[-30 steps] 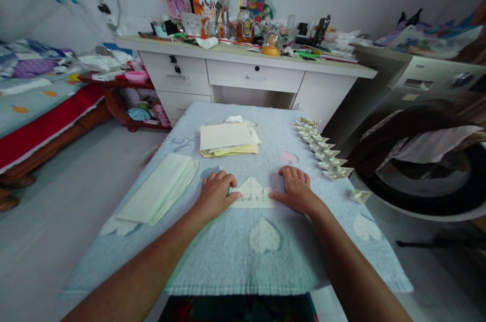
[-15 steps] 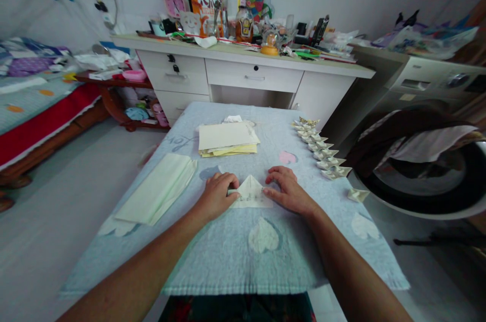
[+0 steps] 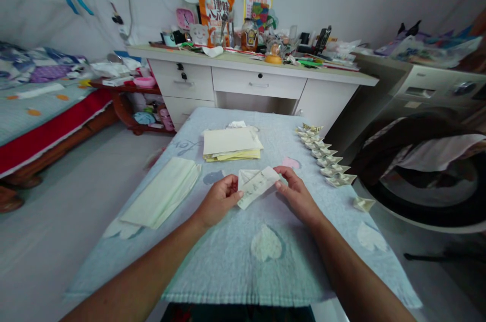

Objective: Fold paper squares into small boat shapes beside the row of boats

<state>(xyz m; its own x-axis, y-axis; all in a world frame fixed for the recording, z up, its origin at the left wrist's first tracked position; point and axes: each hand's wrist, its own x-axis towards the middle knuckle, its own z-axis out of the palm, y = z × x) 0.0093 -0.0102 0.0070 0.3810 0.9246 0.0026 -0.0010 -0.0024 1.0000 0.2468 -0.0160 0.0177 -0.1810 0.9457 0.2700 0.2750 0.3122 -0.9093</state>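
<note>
A small folded sheet of paper (image 3: 258, 186), tilted, spans the space between my two hands above the cloth. My left hand (image 3: 220, 197) pinches its left end between thumb and curled fingers. At the upper right corner, my right hand (image 3: 298, 194) grips it the same way, thumb in front. Faint writing shows on the paper's near face. A row of folded paper boats (image 3: 327, 159) lines the table's right side, with a single paper boat (image 3: 363, 204) nearer to me.
A stack of paper sheets (image 3: 232, 142) lies toward the back of the cloth-covered table (image 3: 212, 271). Folded pale sheets (image 3: 161, 193) rest at the left. Beyond stand a cluttered white desk (image 3: 261, 84), a washing machine (image 3: 410, 94) on the right and a bed (image 3: 45, 104) on the left.
The paper lay flat with a pointed top between my hands; now it is lifted, turned and tilted, held at both ends. My view has shifted slightly up and left.
</note>
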